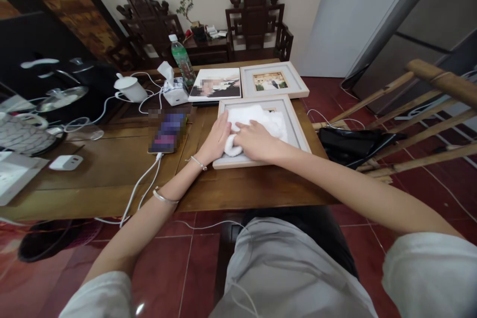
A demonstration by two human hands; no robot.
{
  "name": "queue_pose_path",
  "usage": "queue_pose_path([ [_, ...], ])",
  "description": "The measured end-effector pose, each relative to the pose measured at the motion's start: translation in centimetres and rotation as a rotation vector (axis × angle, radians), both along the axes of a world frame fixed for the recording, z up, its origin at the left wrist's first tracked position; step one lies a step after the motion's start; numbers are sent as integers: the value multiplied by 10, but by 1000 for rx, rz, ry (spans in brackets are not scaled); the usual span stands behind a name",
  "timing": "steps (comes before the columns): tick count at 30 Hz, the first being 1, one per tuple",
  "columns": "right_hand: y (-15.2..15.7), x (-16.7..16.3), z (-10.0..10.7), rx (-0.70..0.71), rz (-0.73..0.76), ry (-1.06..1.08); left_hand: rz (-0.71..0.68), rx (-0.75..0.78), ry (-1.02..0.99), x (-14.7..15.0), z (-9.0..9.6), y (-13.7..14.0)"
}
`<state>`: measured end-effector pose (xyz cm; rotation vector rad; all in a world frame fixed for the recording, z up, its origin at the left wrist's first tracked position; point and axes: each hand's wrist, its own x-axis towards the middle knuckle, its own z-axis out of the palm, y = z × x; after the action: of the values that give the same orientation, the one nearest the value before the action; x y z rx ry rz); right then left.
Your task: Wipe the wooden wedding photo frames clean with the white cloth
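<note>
Clutching fluffy white cloth (257, 117) (one end rolled), the right hand (255, 139) has a curled grip, the left hand (216, 137) flat, empty.

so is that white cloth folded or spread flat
Folded, at least partly: the white cloth curls into a roll at its near edge, by the right hand.

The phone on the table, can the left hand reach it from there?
Probably yes: the phone lies just left of the left hand, with only tabletop seeming to come between them.
</note>
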<state>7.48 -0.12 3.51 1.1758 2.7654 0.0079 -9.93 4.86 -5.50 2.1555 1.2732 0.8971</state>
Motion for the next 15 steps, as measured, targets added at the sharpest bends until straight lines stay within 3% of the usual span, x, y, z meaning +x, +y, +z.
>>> queue_pose_path([
  [5,52,-4,-10,105,-69,-2,-1,-5,26,1,2,-1],
  [8,63,-11,-10,117,-107,-17,9,0,-1,1,3,-2],
  [11,45,-17,-1,71,-138,-35,23,15,-56,1,2,-2],
  [15,-5,-17,20,-72,-79,-82,27,-25,-128,1,-1,2],
])
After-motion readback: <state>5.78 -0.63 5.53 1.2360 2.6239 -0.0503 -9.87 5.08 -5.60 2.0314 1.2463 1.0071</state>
